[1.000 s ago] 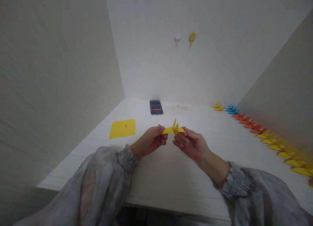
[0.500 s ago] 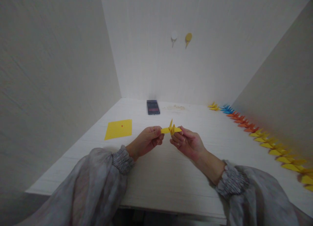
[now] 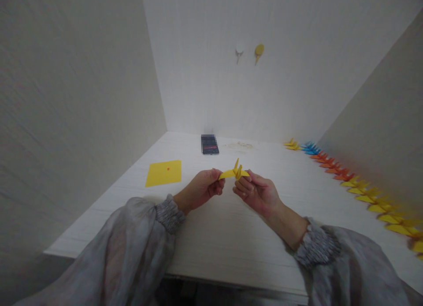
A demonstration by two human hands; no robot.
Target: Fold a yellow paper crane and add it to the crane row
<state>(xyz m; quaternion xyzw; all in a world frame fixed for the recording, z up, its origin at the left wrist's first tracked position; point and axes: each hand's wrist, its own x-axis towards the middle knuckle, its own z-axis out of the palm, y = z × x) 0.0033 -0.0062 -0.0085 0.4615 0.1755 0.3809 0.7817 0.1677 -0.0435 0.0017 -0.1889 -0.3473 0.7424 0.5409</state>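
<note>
One crane [image 3: 237,173] of yellow folded paper is held above the surface [image 3: 231,244], in front of the person and between the two hands. The left hand [image 3: 205,187] grasps the tip of the left wing between thumb and fingers. The right hand [image 3: 259,193] grasps the right wing in the same manner, thumb on top, with the remaining fingers curled below. The wings extend to either side; one slim point of the crane rises upward from the body. Which end is the head cannot be determined at this size.

A yellow sheet [image 3: 161,176] lies flat on the surface, to the left of the left hand and apart from it. The sheet carries one small red dot [image 3: 168,169]. A dark phone [image 3: 210,146] lies beyond the hands, near the back wall [image 3: 205,85]. A pale brown mark [image 3: 244,145] is located to the right of the phone.

Along the right side, finished cranes form a line. Sequence, far to near: yellow cranes [image 3: 292,144], blue cranes [image 3: 310,148], orange cranes [image 3: 332,166], then further yellow ones. Two hooks are fixed to the back wall: a white hook [image 3: 239,50] at left, a yellow hook [image 3: 259,49] at right.
</note>
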